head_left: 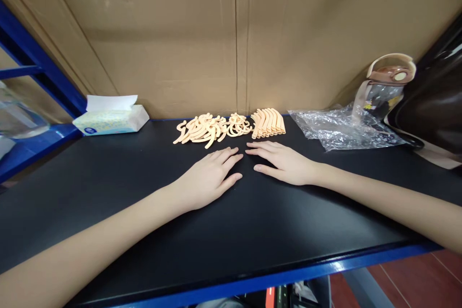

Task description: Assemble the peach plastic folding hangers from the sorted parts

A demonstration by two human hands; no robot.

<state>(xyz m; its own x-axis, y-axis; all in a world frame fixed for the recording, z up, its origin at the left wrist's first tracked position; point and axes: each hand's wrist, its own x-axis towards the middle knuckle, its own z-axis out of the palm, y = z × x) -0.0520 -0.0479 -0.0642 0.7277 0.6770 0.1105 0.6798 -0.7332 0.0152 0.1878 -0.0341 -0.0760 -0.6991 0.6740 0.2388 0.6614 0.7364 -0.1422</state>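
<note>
My left hand [211, 175] lies flat on the black tabletop [231, 231], fingers stretched toward the middle and holding nothing. Facing it, my right hand [283, 162] also rests on the surface with its fingers extended and apart. Just beyond my left hand is a loose pile of curved, peach-coloured pieces [200, 127], some hook-shaped. Beside that pile sits a smaller heap of thin, ring-like curved pieces [238, 125]. A neat stack of bent peach tubes [269, 122] stands behind my right hand. Neither hand touches any of these pieces.
A tissue pack [111, 118] is at the back left, near a blue metal frame [43, 72]. Crumpled clear plastic bags [346, 127] lie at the back right, by a drinking bottle [384, 86] with a strap. A cardboard wall [162, 33] closes off the back.
</note>
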